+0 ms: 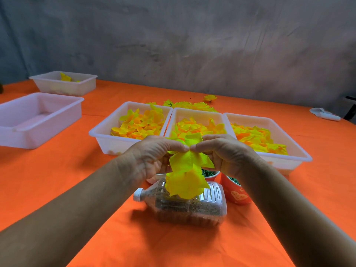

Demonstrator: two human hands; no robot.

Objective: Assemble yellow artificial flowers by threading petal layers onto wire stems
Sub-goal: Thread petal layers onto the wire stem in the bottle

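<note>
A bunch of yellow petal layers (187, 171) hangs between my hands above the table's middle. My left hand (154, 155) and my right hand (221, 151) meet thumb to thumb and pinch the top of the petal bunch. The wire stem is hidden by petals and fingers. Behind my hands stand three white trays of loose yellow petals: left tray (104, 140), middle tray (196, 111), right tray (289, 159).
A clear plastic bottle (192, 209) filled with brown grains lies on its side under the petals. A red cup (236, 193) and a white cup (212, 175) hold green parts. Finished yellow flowers (192, 105) lie behind the trays. Two more white trays (28, 132) (77, 87) sit at left.
</note>
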